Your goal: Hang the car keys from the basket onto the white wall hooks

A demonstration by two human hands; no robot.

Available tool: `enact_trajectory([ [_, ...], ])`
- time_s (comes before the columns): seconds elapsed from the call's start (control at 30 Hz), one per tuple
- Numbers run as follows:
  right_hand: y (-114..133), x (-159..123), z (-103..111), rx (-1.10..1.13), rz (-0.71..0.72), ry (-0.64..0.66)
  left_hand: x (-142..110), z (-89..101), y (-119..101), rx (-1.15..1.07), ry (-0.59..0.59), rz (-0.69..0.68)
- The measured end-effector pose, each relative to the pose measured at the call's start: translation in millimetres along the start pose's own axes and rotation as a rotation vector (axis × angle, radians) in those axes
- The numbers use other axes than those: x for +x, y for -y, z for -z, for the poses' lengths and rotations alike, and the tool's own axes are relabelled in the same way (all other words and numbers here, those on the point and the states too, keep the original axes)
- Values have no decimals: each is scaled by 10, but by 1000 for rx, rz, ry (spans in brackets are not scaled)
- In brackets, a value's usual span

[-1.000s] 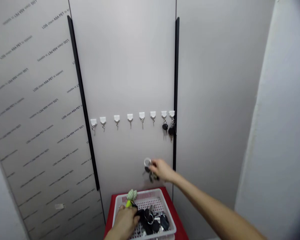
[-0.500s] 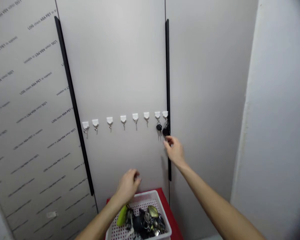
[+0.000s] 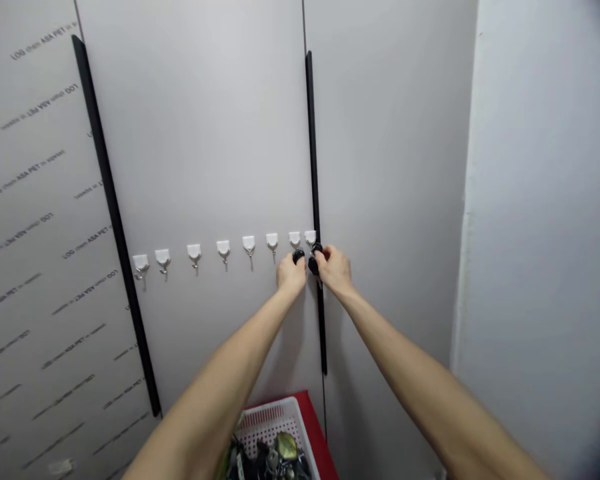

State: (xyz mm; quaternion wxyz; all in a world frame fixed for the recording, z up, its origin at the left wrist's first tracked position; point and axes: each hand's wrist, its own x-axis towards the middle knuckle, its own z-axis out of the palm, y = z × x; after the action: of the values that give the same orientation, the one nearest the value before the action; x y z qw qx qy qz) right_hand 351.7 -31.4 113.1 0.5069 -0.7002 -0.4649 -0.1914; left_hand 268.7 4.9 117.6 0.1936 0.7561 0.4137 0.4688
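Left hand and right hand meet at the last two hooks.

From here, a white basket of keys sits on a red surface well below the fingers; the left ones are curled around a black fob, the right ones pinch a black key bunch by the end hook, and beyond the fingertips stands a pale panel.

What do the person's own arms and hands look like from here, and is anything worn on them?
The left hand and right hand are ungloved, with no watch or bracelet showing at either wrist. The left forearm and right forearm are bare, with no sleeve, cable or marking in view.
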Motion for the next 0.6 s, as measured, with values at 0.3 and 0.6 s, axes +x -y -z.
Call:
enact_trajectory([
  [0.3, 401, 157, 181, 122, 153, 12, 166, 495, -319, 68, 117, -144],
  [0.6, 87, -1317, -328, 75, 60, 622, -871, 471, 920, 444, 482, 128],
])
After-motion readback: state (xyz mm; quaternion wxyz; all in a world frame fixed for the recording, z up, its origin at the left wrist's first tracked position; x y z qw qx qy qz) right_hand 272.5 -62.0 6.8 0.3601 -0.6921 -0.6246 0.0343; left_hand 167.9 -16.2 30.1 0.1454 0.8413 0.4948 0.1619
